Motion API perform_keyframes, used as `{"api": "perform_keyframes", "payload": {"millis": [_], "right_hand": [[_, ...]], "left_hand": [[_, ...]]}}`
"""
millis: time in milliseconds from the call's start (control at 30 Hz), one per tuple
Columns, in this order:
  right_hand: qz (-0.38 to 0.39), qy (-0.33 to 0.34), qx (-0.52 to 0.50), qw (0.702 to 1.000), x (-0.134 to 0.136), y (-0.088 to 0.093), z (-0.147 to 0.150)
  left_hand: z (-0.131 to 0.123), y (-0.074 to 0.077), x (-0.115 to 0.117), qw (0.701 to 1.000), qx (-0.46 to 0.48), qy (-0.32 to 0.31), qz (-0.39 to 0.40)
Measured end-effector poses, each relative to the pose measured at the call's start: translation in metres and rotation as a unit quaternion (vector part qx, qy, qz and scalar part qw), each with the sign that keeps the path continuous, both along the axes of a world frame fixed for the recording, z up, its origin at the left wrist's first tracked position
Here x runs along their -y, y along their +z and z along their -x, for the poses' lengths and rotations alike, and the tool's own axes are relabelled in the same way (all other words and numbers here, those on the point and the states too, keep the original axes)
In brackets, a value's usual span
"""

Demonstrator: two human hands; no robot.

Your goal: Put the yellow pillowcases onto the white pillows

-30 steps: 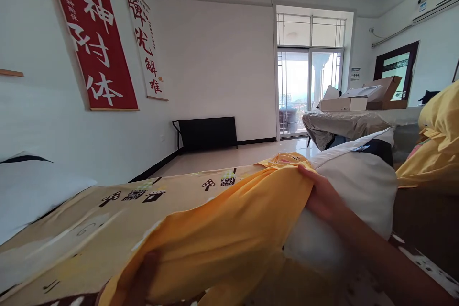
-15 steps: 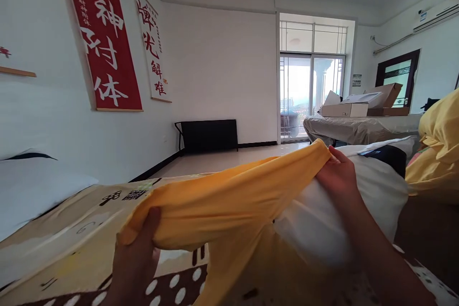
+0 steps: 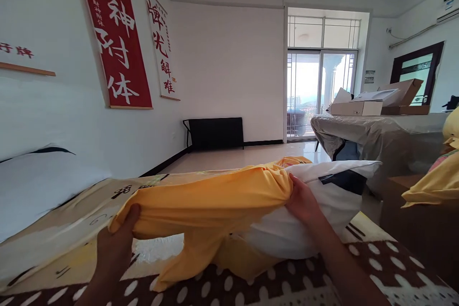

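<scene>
A yellow pillowcase (image 3: pixel 211 205) is stretched between my two hands over a white pillow (image 3: pixel 322 210) with a black band, lying on the bed. My left hand (image 3: pixel 116 244) grips the pillowcase's near left edge, fingers closed round the cloth. My right hand (image 3: pixel 303 201) pinches the far edge of the opening against the pillow's side. Part of the pillow sits inside the yellow cloth; its far end sticks out to the right.
The bed carries a patterned beige sheet (image 3: pixel 71 229) and a brown dotted cover (image 3: pixel 376 272). Another white pillow (image 3: pixel 39 186) lies at left by the wall. A covered table (image 3: pixel 387 134) with cardboard boxes (image 3: pixel 380 103) stands at right, and yellow cloth (image 3: pixel 433 181) is bunched at the right edge.
Both hands lifted the pillowcase edge, then lowered it and drew it leftward along the pillow. The view has shifted to the left and down.
</scene>
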State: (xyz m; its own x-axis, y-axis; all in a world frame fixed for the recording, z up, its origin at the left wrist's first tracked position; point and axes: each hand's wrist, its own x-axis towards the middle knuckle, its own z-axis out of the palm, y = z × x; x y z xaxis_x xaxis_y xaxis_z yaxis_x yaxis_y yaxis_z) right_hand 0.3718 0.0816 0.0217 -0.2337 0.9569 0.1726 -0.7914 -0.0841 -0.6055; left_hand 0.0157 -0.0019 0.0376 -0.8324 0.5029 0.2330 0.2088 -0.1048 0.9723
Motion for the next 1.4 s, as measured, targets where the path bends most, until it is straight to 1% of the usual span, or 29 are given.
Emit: {"api": "perform_keyframes", "payload": {"millis": [67, 100, 133, 167, 200, 233, 267, 300, 333, 367, 400, 433, 467, 500, 567, 633, 700, 800, 933, 1000, 1033, 1067, 1100, 1200, 1267, 1300, 1333, 1367, 1400], "right_hand": [[0.01, 0.006, 0.019, 1.0, -0.003, -0.003, 0.003], [0.008, 0.004, 0.023, 1.0, -0.004, -0.001, 0.004], [0.002, -0.001, 0.022, 1.0, -0.005, 0.001, 0.004], [-0.009, -0.008, 0.016, 1.0, -0.006, 0.003, 0.003], [-0.025, -0.015, 0.006, 1.0, -0.006, 0.004, 0.003], [-0.041, -0.023, -0.005, 0.999, -0.007, 0.004, 0.004], [-0.056, -0.029, -0.015, 0.998, -0.007, 0.004, 0.004], [-0.067, -0.032, -0.023, 0.997, -0.007, 0.003, 0.005], [-0.073, -0.032, -0.028, 0.996, -0.006, 0.002, 0.006], [-0.076, -0.031, -0.031, 0.996, -0.005, 0.0, 0.008], [-0.076, -0.031, -0.034, 0.996, -0.005, -0.001, 0.009], [-0.076, -0.032, -0.035, 0.996, -0.004, -0.002, 0.009], [-0.076, -0.033, -0.033, 0.996, -0.003, -0.004, 0.009], [-0.076, -0.038, -0.029, 0.996, -0.003, -0.005, 0.008], [-0.075, -0.046, -0.008, 0.996, -0.003, -0.008, 0.003], [-0.071, -0.057, 0.015, 0.996, -0.002, -0.011, -0.005], [-0.062, -0.065, 0.029, 0.996, 0.0, -0.013, -0.012], [-0.05, -0.066, 0.041, 0.996, 0.004, -0.015, -0.02], [-0.05, -0.063, 0.042, 0.996, 0.01, -0.017, -0.019], [-0.053, -0.056, 0.045, 0.996, 0.013, -0.021, -0.018], [-0.058, -0.047, 0.055, 0.996, 0.014, -0.023, -0.017], [-0.063, -0.031, 0.071, 0.995, 0.015, -0.026, -0.017], [-0.071, -0.009, 0.093, 0.993, 0.017, -0.029, -0.017], [-0.106, 0.07, 0.171, 0.977, 0.024, -0.037, -0.016], [-0.124, 0.103, 0.208, 0.965, 0.031, -0.04, -0.015], [-0.13, 0.11, 0.216, 0.962, 0.034, -0.041, -0.014], [-0.133, 0.109, 0.218, 0.961, 0.037, -0.041, -0.012], [-0.136, 0.106, 0.215, 0.961, 0.039, -0.04, -0.011], [-0.139, 0.1, 0.209, 0.963, 0.042, -0.039, -0.009]], "left_hand": [[0.01, -0.008, 0.002, 0.997, -0.01, -0.04, 0.061], [0.013, -0.009, 0.004, 0.995, -0.032, -0.047, 0.085], [0.015, -0.01, 0.006, 0.991, -0.075, -0.041, 0.101], [0.015, -0.009, 0.009, 0.984, -0.134, -0.023, 0.114], [0.013, -0.007, 0.012, 0.972, -0.204, 0.008, 0.115], [0.009, -0.004, 0.016, 0.954, -0.279, 0.047, 0.099], [0.003, -0.001, 0.02, 0.929, -0.353, 0.096, 0.062], [-0.006, 0.003, 0.024, 0.895, -0.423, 0.139, 0.012], [-0.017, 0.006, 0.027, 0.855, -0.49, 0.163, -0.042], [-0.029, 0.01, 0.03, 0.813, -0.555, 0.154, -0.09], [-0.042, 0.014, 0.03, 0.772, -0.614, 0.115, -0.121], [-0.057, 0.017, 0.028, 0.739, -0.66, 0.056, -0.127], [-0.071, 0.021, 0.023, 0.717, -0.688, -0.006, -0.109], [-0.084, 0.024, 0.015, 0.712, -0.696, -0.063, -0.071], [-0.106, 0.028, -0.005, 0.724, -0.674, -0.144, 0.028], [-0.12, 0.028, -0.025, 0.726, -0.649, -0.198, 0.109], [-0.128, 0.027, -0.037, 0.712, -0.649, -0.232, 0.137], [-0.135, 0.024, -0.038, 0.675, -0.683, -0.246, 0.135], [-0.138, 0.018, -0.029, 0.621, -0.738, -0.221, 0.146], [-0.137, 0.016, -0.029, 0.602, -0.756, -0.214, 0.14], [-0.135, 0.015, -0.03, 0.601, -0.758, -0.212, 0.138], [-0.132, 0.016, -0.031, 0.608, -0.754, -0.209, 0.137], [-0.129, 0.016, -0.032, 0.62, -0.745, -0.205, 0.136], [-0.121, 0.016, -0.036, 0.67, -0.708, -0.188, 0.118], [-0.116, 0.015, -0.038, 0.698, -0.683, -0.195, 0.097], [-0.114, 0.014, -0.038, 0.705, -0.67, -0.209, 0.098], [-0.112, 0.013, -0.039, 0.707, -0.661, -0.229, 0.108], [-0.111, 0.012, -0.039, 0.701, -0.656, -0.249, 0.127], [-0.111, 0.012, -0.039, 0.69, -0.657, -0.267, 0.148]]}}
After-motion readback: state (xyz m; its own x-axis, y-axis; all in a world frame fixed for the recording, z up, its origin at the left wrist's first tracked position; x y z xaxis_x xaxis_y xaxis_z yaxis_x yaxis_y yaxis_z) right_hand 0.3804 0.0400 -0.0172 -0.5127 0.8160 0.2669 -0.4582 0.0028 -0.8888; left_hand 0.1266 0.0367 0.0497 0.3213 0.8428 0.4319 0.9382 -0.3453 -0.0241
